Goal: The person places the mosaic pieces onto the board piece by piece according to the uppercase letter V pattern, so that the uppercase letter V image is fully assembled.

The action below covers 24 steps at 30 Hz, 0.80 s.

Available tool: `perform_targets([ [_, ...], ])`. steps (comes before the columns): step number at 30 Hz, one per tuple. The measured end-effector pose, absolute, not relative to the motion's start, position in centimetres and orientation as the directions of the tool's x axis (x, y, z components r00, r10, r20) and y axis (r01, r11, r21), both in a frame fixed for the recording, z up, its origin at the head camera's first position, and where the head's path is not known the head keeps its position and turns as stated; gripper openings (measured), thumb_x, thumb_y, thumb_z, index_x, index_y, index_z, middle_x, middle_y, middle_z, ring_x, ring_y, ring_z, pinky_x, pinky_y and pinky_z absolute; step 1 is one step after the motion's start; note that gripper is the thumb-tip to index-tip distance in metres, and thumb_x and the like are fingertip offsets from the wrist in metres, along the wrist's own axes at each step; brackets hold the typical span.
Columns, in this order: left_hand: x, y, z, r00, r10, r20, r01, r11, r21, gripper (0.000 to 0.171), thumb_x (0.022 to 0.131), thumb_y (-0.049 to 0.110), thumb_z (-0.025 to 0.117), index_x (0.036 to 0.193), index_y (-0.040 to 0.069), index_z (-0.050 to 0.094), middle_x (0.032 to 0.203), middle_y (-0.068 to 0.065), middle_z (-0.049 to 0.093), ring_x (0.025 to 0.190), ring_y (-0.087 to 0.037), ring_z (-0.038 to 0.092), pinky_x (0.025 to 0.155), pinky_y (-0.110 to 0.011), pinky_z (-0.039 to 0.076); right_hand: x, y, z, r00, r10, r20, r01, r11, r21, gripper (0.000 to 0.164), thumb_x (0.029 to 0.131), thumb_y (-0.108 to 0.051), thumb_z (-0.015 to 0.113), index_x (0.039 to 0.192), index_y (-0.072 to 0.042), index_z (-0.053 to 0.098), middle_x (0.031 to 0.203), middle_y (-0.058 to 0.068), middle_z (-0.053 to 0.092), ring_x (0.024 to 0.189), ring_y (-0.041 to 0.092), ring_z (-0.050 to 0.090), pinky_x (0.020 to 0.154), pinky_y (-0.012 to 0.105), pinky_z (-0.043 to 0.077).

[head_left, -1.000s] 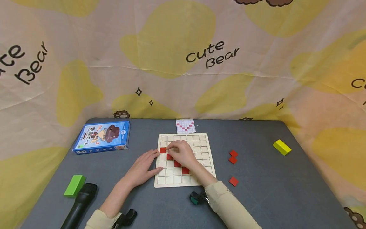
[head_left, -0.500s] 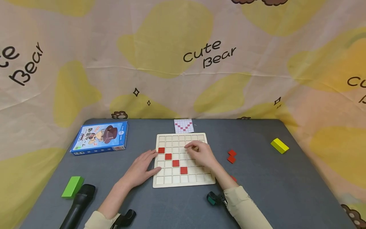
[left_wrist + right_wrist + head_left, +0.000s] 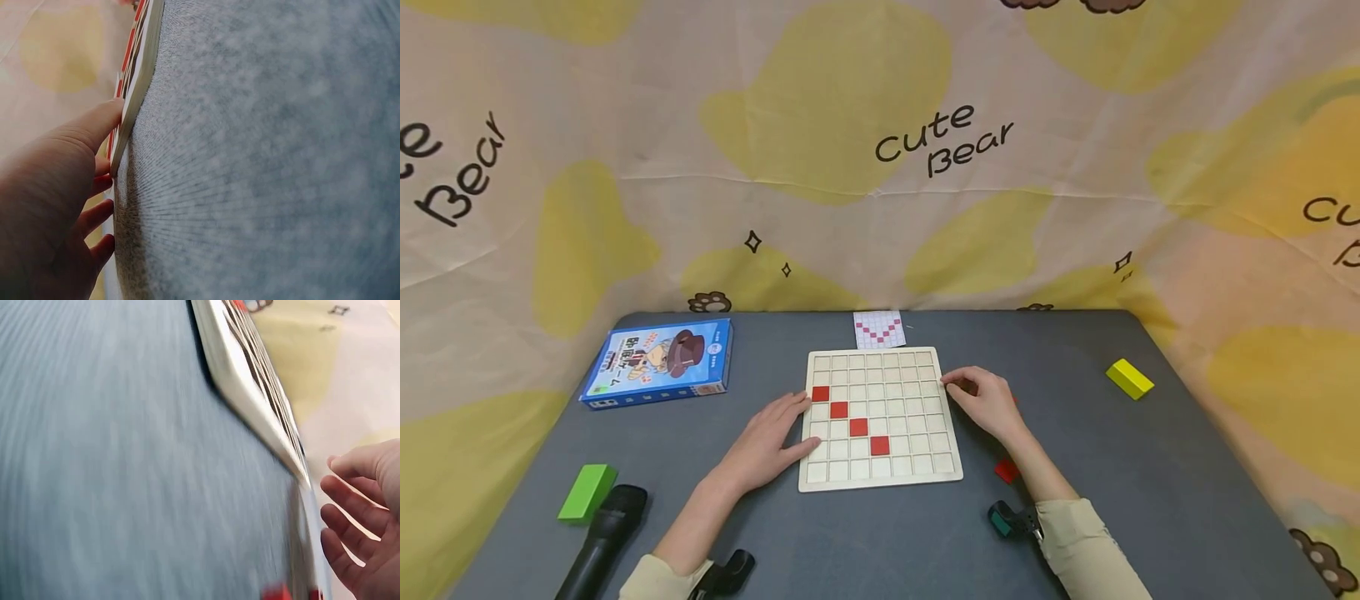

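Observation:
A pale square grid board lies on the table, with several red square tiles set in a diagonal from its left side. My left hand rests at the board's left edge, fingers and thumb extended; the left wrist view shows the thumb against the rim. Just off the board's right edge is my right hand, fingers loosely bent and nothing between them in the right wrist view. Below its wrist, a loose red tile lies on the table. Another is mostly hidden behind the hand.
Behind the board lies a small pattern card showing a pink V on a grid. A blue box is at the back left, a green block and a black microphone at the front left. A yellow block lies far right.
My right hand has moved right, from over the red tiles across the board to beyond its right edge, uncovering the diagonal. The left hand has stayed at the left edge.

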<state>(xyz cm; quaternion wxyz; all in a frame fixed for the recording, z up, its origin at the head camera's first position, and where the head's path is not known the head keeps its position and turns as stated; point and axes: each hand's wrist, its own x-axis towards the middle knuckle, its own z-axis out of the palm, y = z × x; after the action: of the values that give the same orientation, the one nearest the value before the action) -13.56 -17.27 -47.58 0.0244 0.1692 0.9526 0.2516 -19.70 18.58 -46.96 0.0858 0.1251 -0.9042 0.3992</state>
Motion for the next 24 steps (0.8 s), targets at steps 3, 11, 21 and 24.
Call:
perform_targets([
  [3,-13.6,-17.3,-47.5,-0.941,0.336,0.041,0.313,0.815,0.487,0.070,0.091,0.042,0.066,0.145,0.004,0.045,0.151,-0.015,0.039,0.140,-0.038,0.031,0.108,-0.062,0.028,-19.7,20.1,-47.0,-0.961,-0.126,0.247,-0.265,0.681,-0.682,0.012,0.087,-0.009,0.071,0.098,-0.011,0.076,0.095,0.005,0.070,0.075,0.017,0.059,0.069,0.034,0.048],
  [11,-13.6,-17.4,-47.5,-0.940,0.338,0.047,0.318,0.818,0.480,0.069,0.091,0.042,0.066,0.144,0.004,0.046,0.151,-0.014,0.040,0.140,-0.038,0.032,0.108,-0.061,0.028,-19.5,23.7,-47.1,-0.974,-0.048,0.220,-0.181,0.749,-0.637,0.016,0.084,-0.007,0.074,0.100,-0.007,0.074,0.098,0.011,0.067,0.083,0.025,0.060,0.075,0.040,0.047],
  [21,-13.6,-17.4,-47.6,-0.937,0.342,0.064,0.330,0.816,0.475,0.069,0.091,0.042,0.066,0.144,0.004,0.046,0.151,-0.014,0.041,0.140,-0.038,0.032,0.107,-0.061,0.029,-19.3,24.9,-47.1,-0.980,-0.055,0.191,-0.163,0.771,-0.615,0.019,0.083,-0.010,0.075,0.101,-0.006,0.073,0.100,0.013,0.066,0.084,0.026,0.059,0.075,0.039,0.047],
  [24,-13.6,-17.3,-47.7,-0.939,0.340,0.057,0.325,0.817,0.476,0.069,0.091,0.042,0.066,0.144,0.004,0.045,0.151,-0.014,0.040,0.140,-0.038,0.032,0.108,-0.061,0.028,-19.3,24.7,-47.3,-0.982,-0.058,0.179,-0.161,0.753,-0.638,0.019,0.084,-0.011,0.076,0.102,-0.005,0.073,0.101,0.013,0.066,0.086,0.026,0.062,0.078,0.039,0.051],
])
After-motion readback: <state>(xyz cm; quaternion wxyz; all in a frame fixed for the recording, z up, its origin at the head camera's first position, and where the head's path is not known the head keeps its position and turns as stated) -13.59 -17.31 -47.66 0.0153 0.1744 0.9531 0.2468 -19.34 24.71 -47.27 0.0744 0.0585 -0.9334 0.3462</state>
